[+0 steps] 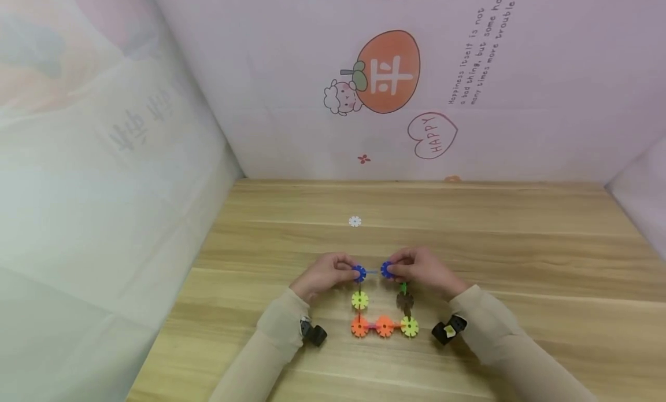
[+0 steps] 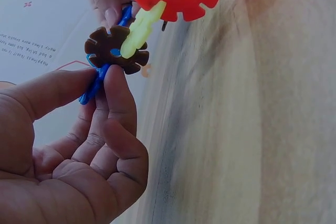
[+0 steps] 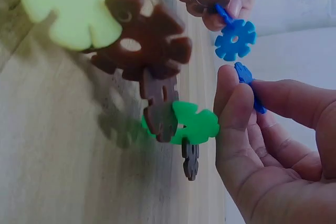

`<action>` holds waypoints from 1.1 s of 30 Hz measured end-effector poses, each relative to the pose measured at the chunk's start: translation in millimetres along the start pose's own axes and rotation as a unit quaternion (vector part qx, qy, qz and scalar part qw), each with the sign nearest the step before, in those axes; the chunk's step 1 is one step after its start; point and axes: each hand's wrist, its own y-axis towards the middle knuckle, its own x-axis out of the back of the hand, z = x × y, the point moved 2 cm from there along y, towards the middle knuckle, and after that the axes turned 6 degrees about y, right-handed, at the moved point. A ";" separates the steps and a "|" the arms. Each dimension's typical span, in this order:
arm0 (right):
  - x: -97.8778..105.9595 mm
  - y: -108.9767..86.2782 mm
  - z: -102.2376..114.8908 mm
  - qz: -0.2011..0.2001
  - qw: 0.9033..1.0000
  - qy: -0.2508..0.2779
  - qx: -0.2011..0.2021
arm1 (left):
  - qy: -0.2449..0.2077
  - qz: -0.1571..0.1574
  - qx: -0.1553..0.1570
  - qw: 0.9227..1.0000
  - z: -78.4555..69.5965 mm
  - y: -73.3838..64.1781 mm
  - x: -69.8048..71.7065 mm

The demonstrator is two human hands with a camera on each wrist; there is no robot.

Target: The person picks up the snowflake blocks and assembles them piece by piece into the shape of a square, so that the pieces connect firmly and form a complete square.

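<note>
In the head view my left hand (image 1: 330, 271) pinches a blue notched plastic disc (image 1: 359, 273) between thumb and fingers. A lighter blue disc (image 3: 235, 40) joins its inner side, and a brown disc (image 2: 100, 45) is slotted into it. Across a small gap, my right hand (image 1: 422, 270) pinches another blue disc (image 1: 386, 269). Linked discs run below the hands: yellow (image 1: 359, 300) on the left, two orange-red ones (image 1: 385, 327) along the bottom, yellow-green (image 1: 409, 327) at the corner. Brown (image 1: 404, 301) and green (image 3: 194, 124) discs climb the right side towards my right hand.
A loose white disc (image 1: 355, 221) lies on the wooden table (image 1: 494, 228) beyond the hands. Printed cloth (image 1: 291, 101) stands along the table's back edge, and more cloth hangs at both sides. Each sleeved wrist carries a small black camera (image 1: 314, 334).
</note>
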 end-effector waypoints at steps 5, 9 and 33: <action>-3.3 -0.1 0.5 0.005 1.000 -0.001 0.002 | 0.004 0.002 -0.006 1.000 0.5 -0.6 -0.7; -6.1 0.3 1.6 0.011 1.000 -0.001 0.003 | 0.007 0.002 -0.009 1.000 1.1 -0.8 -0.6; -9.0 0.9 3.5 0.014 0.999 0.047 -0.004 | -0.001 0.003 -0.014 1.000 0.9 -2.9 -0.8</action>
